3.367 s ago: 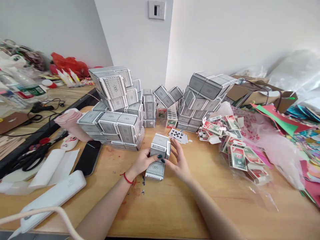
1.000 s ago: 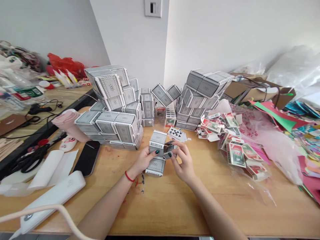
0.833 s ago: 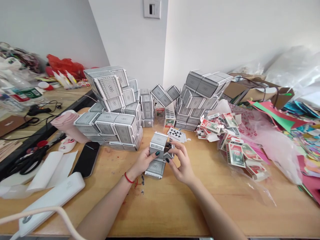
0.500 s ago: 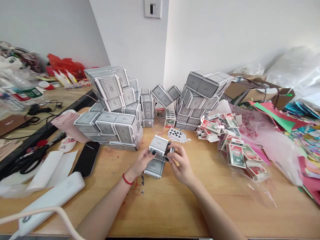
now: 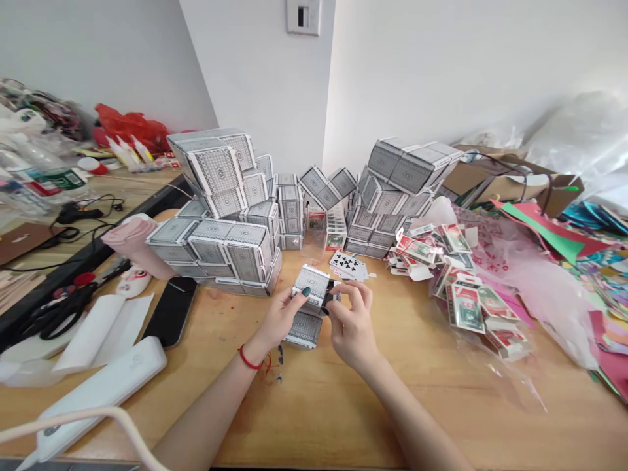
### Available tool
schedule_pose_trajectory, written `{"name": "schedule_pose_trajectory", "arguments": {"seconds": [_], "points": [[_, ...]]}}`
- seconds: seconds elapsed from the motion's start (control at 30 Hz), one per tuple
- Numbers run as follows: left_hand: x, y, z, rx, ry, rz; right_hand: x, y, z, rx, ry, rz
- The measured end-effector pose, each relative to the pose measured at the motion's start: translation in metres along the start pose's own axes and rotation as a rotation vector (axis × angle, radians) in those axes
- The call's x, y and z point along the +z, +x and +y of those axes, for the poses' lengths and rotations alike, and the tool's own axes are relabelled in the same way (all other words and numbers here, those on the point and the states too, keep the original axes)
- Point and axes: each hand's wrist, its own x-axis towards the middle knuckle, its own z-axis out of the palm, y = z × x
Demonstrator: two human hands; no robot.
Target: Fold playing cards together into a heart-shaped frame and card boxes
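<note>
My left hand [image 5: 279, 317], thumb on top, grips a box folded from grey-backed playing cards [image 5: 313, 279] at the middle front of the table. The right end of this box shows a dark opening. At that end my right hand [image 5: 354, 324] has its fingers bent and pinched on the edge; exactly which card they hold is partly hidden. Just below, towards me, lies another grey-backed card piece [image 5: 305, 331], partly covered by my left hand and the box. Loose playing cards [image 5: 347, 264], a club card uppermost, lie behind my hands.
Stacked card blocks stand left [image 5: 230, 245] and right [image 5: 400, 173] at the back. Red and green card packs [image 5: 466, 306] lie in a heap on the right, beside clear plastic. Along the left are a phone [image 5: 171, 311], a white power strip [image 5: 105, 392] and scissors [image 5: 63, 317].
My right hand's fingers have curled in more tightly at the box's open end. The left thumb has shifted slightly up and right on the box. The view has turned a little.
</note>
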Motion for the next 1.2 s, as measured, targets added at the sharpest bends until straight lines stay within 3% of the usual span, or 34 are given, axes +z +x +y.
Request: {"name": "schedule_pose_trajectory", "arguments": {"seconds": [0.4,0.57,0.73,0.83,0.97,1.2], "points": [[0.002,0.000,0.004,0.037,0.032,-0.037,-0.006,0.015,-0.006,-0.014,-0.162,-0.204],[-0.005,0.003,0.001,0.062,0.024,-0.024,-0.015,0.017,0.000,-0.052,0.052,-0.276],[-0.012,0.008,-0.001,0.181,-0.079,-0.096,-0.022,0.017,0.014,-0.085,0.159,-0.281],[-0.017,0.009,-0.001,0.254,0.041,-0.117,-0.022,0.018,0.019,-0.083,0.163,-0.270],[-0.024,0.010,-0.005,0.289,0.209,-0.059,-0.022,0.019,0.021,-0.063,0.171,-0.247],[-0.027,0.009,-0.012,0.337,0.266,-0.053,-0.020,0.027,0.018,-0.013,0.167,-0.212]]}}
